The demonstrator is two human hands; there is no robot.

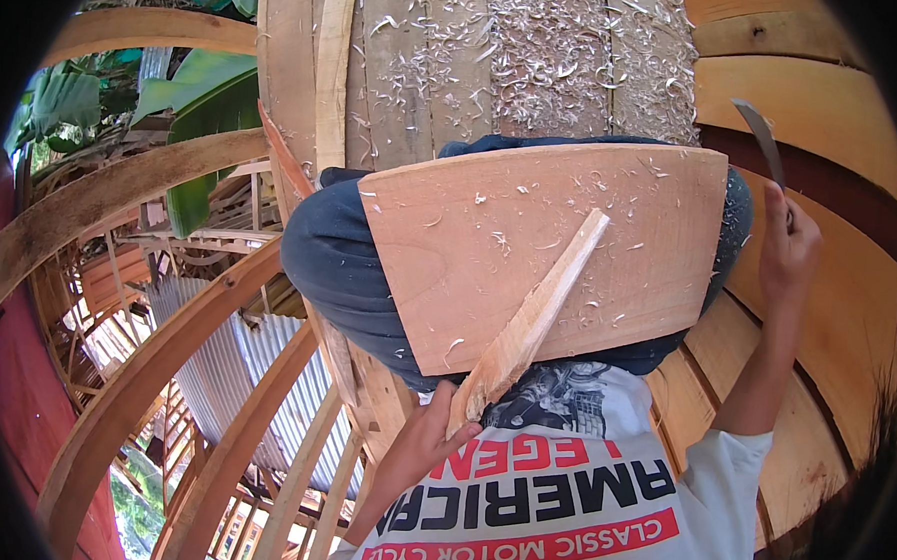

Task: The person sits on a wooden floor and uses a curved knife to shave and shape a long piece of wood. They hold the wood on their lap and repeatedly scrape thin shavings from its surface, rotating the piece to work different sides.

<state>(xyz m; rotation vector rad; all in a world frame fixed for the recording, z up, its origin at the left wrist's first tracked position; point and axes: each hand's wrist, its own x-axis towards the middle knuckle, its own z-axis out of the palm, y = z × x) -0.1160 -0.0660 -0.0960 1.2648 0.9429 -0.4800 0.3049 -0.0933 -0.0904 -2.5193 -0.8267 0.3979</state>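
A tapered stick of pale wood (539, 319) slants across a flat wooden board (430, 244) that rests on my crossed legs. Its thick, rough end is held by my left hand (430, 431), close to my body, while the thin end points away to the right over the board. Raised at the right, my right hand (791, 240) grips the handle of a knife (762, 139) with a dark, slightly curved blade pointing up and away. The blade is well apart from the stick. Small curled shavings dot the board.
Many shavings (548, 64) cover the plank floor (386, 107) ahead of me. A long wooden strip (334, 75) lies on it. Slatted railings (180, 363) curve along the left, with corrugated metal sheets (201, 339) beyond. A plank wall (816, 116) stands at the right.
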